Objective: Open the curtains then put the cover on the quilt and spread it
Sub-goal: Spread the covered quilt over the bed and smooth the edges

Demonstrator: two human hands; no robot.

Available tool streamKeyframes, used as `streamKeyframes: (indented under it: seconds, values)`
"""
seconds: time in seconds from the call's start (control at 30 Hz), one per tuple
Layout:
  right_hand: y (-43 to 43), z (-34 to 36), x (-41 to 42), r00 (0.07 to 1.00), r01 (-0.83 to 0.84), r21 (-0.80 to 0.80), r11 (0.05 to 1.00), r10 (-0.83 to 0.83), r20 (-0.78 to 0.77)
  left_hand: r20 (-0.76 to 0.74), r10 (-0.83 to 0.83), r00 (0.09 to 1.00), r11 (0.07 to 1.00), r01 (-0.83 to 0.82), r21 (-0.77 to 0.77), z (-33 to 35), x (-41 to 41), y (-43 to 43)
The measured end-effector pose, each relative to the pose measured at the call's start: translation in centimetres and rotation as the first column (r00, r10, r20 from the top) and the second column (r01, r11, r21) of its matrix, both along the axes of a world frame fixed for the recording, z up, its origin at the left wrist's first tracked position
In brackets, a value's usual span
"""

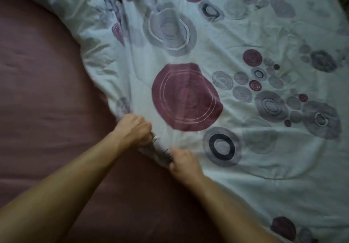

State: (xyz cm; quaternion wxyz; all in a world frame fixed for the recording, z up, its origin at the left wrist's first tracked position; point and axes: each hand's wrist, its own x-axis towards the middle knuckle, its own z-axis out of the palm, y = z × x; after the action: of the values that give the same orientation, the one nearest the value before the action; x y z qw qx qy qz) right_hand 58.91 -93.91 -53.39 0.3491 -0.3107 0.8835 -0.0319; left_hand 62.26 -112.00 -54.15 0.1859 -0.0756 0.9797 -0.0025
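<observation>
The white cover, printed with maroon and grey circles, lies spread over the bed's mauve sheet, apparently with the quilt inside. At its near edge, the left hand and right hand each grip bunched fabric, fingers curled.

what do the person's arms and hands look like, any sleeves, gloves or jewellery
Both forearms are bare up to the frame's edge, with no sleeves in view. The left hand and the right hand wear no gloves. No watch, bracelet or ring can be seen on the wrists or on the visible parts of the hands, though the picture is dim and slightly blurred, so small details may be missed.
</observation>
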Motion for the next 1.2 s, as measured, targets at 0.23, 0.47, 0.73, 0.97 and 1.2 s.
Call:
streamKeyframes:
  seconds: [0.23,0.47,0.73,0.97,1.2]
  values:
    - [1.7,1.6,-2.1,0.958,0.198,-0.078,0.977,-0.176,0.225,0.015,0.079,0.997,0.99,-0.08,0.114,1.8,-0.2,0.7]
    - [5.9,0.7,-6.9,0.789,0.357,-0.302,0.884,-0.458,-0.408,-0.49,0.254,0.834,0.964,-0.173,0.204,2.2,1.3,3.4]
    - [5.3,-1.7,-3.6,0.957,-0.07,-0.239,0.969,-0.003,-0.291,-0.099,0.088,0.991,0.993,-0.08,0.085,-2.2,-0.5,6.3]
    - [6.1,-1.0,-7.2,0.977,0.033,-0.344,0.939,-0.102,-0.185,-0.05,0.215,0.975,0.953,-0.199,0.23,-0.7,-3.7,7.7]
    - [7.9,-0.2,-5.7,0.953,0.168,-0.309,0.936,-0.235,-0.192,-0.186,0.213,0.959,0.971,-0.186,0.152,0.7,-2.3,9.0]
